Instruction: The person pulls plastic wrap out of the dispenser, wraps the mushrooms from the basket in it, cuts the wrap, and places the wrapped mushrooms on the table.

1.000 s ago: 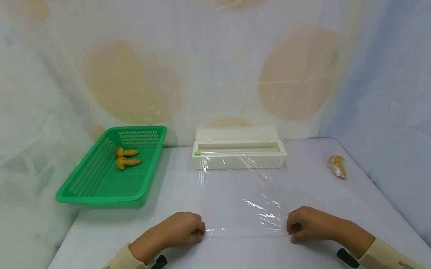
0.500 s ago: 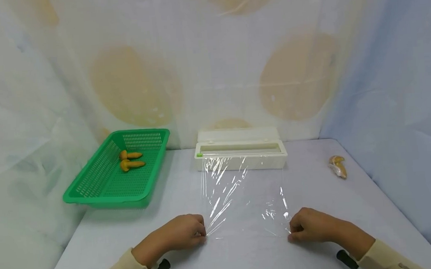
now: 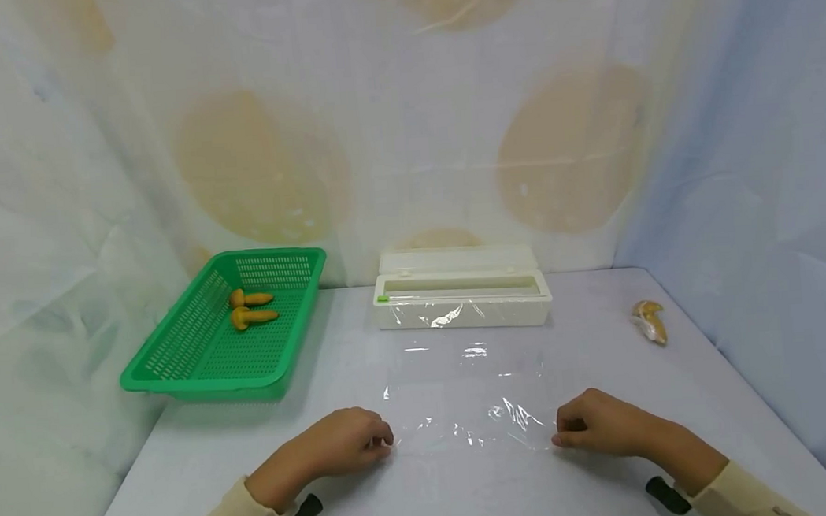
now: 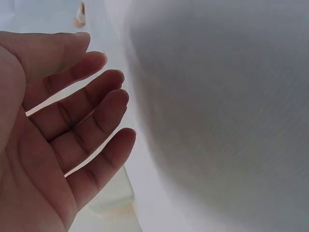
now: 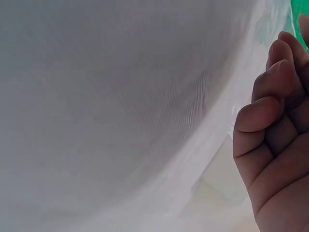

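In the head view, a sheet of clear plastic wrap (image 3: 465, 413) runs toward me from a white wrap dispenser (image 3: 462, 312), lying slack close over the table. My left hand (image 3: 349, 439) is at its near left corner; the left wrist view shows that hand's fingers (image 4: 89, 113) loosely bent, thumb apart, with nothing held. At the near right corner is my right hand (image 3: 600, 420), fingertips right by the wrap's edge. In the right wrist view its fingers (image 5: 273, 82) are bent, with a gap between thumb and index finger.
A green basket (image 3: 289, 329) with two brown mushrooms (image 3: 253, 317) stands at the left. At the far right lies a mushroom in plastic wrap (image 3: 649, 322). The dispenser's lid (image 3: 459, 259) stands up behind it. Plastic sheeting (image 3: 412, 132) encloses the table's back and sides.
The wrap, taut with long bright creases half a second ago, has gone slack and settled lower. Both hands have loosened at its near corners; the right has shifted slightly up and right.
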Demonstrator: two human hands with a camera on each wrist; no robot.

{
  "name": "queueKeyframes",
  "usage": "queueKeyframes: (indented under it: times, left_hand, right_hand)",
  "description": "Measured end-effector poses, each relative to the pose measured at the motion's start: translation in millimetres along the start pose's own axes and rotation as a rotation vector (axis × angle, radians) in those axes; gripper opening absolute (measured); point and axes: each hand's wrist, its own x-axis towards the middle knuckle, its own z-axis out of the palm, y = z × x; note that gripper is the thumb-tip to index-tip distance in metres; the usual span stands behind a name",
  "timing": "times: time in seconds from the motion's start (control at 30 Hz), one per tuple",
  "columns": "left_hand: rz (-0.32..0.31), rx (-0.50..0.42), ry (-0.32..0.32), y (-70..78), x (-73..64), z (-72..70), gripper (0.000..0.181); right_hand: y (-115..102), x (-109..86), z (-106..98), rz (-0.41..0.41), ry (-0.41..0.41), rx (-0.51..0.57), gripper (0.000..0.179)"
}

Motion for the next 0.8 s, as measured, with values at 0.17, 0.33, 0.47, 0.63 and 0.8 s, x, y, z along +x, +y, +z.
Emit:
queueKeyframes:
  times: [0.17, 0.33, 0.47, 0.63, 0.8]
  left_hand:
    - [-0.011, -0.035, 0.019, -5.7, 2.4, -4.7, 0.008]
    - [-0.041, -0.14, 0.067, -17.9, 4.3, -6.7, 0.006]
    - [-0.057, -0.185, 0.105, -25.9, 3.4, -11.6, 0.01]
    - [-0.047, -0.168, 0.168, -29.6, 2.8, -27.3, 0.011]
    - [-0.055, -0.171, 0.24, -27.8, 0.2, -45.6, 0.009]
  right_hand:
    - [4, 3.4, -8, 0.007, 0.046, 0.006, 0.014]
    - [10, 6.8, -15, 0.022, 0.11, 0.024, 0.017]
    - [13, 8.1, -22, 0.022, 0.16, 0.048, 0.019]
    - [18, 13.2, -31, 0.038, 0.232, 0.071, 0.022]
    - [24, 22.2, -36, 0.049, 0.308, 0.111, 0.023]
